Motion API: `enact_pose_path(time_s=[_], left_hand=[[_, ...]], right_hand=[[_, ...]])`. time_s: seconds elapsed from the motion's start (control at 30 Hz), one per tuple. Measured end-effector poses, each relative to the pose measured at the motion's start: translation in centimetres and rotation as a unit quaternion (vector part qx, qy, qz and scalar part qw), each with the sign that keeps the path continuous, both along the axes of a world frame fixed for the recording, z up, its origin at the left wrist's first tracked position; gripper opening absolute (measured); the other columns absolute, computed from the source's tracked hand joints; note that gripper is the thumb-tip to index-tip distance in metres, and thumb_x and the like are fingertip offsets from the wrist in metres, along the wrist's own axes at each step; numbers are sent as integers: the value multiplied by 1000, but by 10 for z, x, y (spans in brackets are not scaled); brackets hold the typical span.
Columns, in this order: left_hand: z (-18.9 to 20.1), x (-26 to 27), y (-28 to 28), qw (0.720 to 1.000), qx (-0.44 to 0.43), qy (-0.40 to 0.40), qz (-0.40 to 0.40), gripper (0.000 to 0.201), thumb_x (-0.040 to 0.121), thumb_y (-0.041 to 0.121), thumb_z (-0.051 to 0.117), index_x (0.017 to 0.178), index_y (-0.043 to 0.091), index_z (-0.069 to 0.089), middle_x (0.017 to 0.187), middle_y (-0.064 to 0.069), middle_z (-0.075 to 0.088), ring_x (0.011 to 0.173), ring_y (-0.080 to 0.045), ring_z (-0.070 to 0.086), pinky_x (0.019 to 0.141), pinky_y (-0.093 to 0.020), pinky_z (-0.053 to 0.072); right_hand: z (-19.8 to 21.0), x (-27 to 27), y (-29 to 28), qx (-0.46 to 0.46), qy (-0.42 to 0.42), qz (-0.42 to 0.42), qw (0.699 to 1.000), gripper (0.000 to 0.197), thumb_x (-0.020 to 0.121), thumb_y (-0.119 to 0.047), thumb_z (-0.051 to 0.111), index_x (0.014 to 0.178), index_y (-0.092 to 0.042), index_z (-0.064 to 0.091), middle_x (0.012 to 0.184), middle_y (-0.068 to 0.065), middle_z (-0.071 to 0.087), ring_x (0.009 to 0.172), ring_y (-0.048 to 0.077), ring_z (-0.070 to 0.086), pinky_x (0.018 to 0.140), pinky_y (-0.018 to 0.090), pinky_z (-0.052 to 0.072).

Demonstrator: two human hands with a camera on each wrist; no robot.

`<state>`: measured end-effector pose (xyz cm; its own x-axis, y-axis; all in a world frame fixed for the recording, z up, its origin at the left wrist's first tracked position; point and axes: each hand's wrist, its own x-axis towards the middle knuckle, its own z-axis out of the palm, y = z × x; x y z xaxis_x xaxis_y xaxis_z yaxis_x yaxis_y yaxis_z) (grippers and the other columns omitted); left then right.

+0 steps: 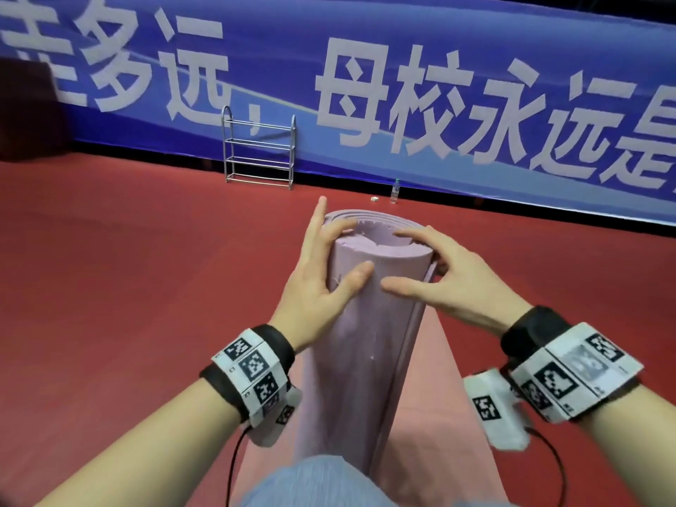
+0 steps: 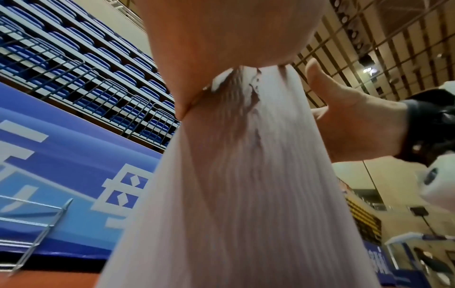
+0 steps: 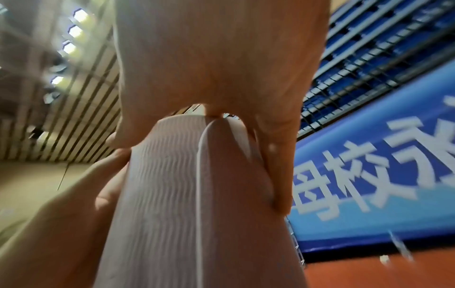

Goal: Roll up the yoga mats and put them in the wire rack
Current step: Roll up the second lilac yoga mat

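A rolled lilac yoga mat (image 1: 376, 323) stands upright in front of me. My left hand (image 1: 338, 258) grips its top end from the left, with the thumb on the front and the fingers over the rim. My right hand (image 1: 428, 265) holds the top from the right, fingers spread over the rim and thumb across the front. The ribbed roll (image 2: 246, 194) fills the left wrist view under my palm. In the right wrist view the mat's loose outer edge (image 3: 200, 175) runs down the roll. The empty wire rack (image 1: 258, 150) stands far ahead by the banner.
A pink mat (image 1: 439, 378) lies flat on the red floor (image 1: 128, 268) under the roll. A water bottle (image 1: 394, 192) and a small white object (image 1: 374, 199) sit near the blue banner (image 1: 402, 86). Blue stadium seats (image 2: 74, 58) rise behind a railing.
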<state>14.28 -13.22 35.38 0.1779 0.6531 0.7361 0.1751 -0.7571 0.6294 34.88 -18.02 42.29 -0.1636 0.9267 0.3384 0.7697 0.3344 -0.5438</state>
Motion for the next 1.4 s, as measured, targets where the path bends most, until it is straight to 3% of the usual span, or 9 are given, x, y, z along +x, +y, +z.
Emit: enact_pose_path(time_s=[0.13, 0.2, 0.3, 0.47, 0.6, 0.97, 1.1, 1.2, 1.4], left_hand=[[-11, -25, -5, 983, -173, -38, -55, 129, 62, 61, 85, 156, 44, -3, 160, 19, 26, 142, 2, 35, 119, -37, 34], [-18, -48, -6, 976, -211, -13, -60, 129, 60, 53, 88, 158, 32, 7, 155, 14, 39, 137, -1, 44, 115, -42, 39], [-19, -79, -20, 969, -228, 78, -56, 130, 58, 42, 94, 157, 34, 10, 147, 18, 46, 132, 0, 49, 111, -41, 45], [12, -118, -40, 983, -170, 60, 31, 125, 57, 42, 96, 156, 32, 20, 142, 13, 54, 129, -3, 53, 106, -39, 49], [28, -152, -44, 985, -125, -12, 122, 120, 56, 50, 95, 153, 37, 25, 143, 2, 54, 130, -9, 54, 106, -40, 49], [-32, -236, -40, 953, -145, -11, 268, 107, 74, 36, 88, 159, 26, 23, 152, 12, 47, 138, 0, 43, 111, -36, 45], [-69, -248, -35, 945, -174, -86, 262, 98, 89, 26, 76, 161, 26, 8, 153, 4, 47, 138, -8, 46, 116, -41, 38], [-76, -253, -27, 940, -190, -99, 266, 98, 91, 30, 73, 161, 29, 4, 155, 8, 43, 139, -6, 44, 117, -41, 37], [-85, -257, -26, 944, -187, -87, 258, 110, 82, 47, 79, 159, 36, 2, 159, 14, 35, 144, -5, 37, 119, -44, 33]], right_hand=[[4, -27, -9, 31, -23, -3, 999, 71, 51, -69, 80, 110, -34, 60, 104, -21, 60, 97, 8, 55, 81, 26, 41], [4, -40, -10, 56, -17, 7, 998, 64, 53, -63, 85, 102, -29, 61, 98, -14, 62, 93, 13, 55, 78, 27, 41], [4, -52, -13, 68, -5, 22, 997, 60, 52, -60, 87, 93, -24, 62, 92, -7, 65, 86, 15, 54, 72, 25, 38], [28, -85, -12, 105, 35, 56, 992, 62, 54, -60, 87, 98, -22, 63, 83, -17, 62, 72, 0, 54, 70, 18, 44], [52, -120, 7, 118, 83, 98, 985, 66, 53, -63, 86, 101, -23, 64, 85, -17, 62, 81, 8, 61, 76, 38, 58], [-22, -230, 87, 76, 116, 200, 970, 61, 55, -63, 84, 94, -23, 62, 81, -16, 60, 74, -2, 51, 68, 15, 40], [-38, -257, 108, 80, 96, 241, 962, 71, 60, -68, 79, 118, -37, 55, 113, -18, 61, 103, 2, 55, 93, 25, 46], [-44, -267, 119, 65, 106, 268, 955, 98, 66, -64, 80, 148, -35, 34, 142, -13, 49, 128, 6, 47, 110, 27, 38], [-65, -266, 123, 30, 220, 262, 939, 124, 64, -57, 85, 158, -32, 7, 153, -15, 38, 133, -10, 37, 111, 16, 33]])
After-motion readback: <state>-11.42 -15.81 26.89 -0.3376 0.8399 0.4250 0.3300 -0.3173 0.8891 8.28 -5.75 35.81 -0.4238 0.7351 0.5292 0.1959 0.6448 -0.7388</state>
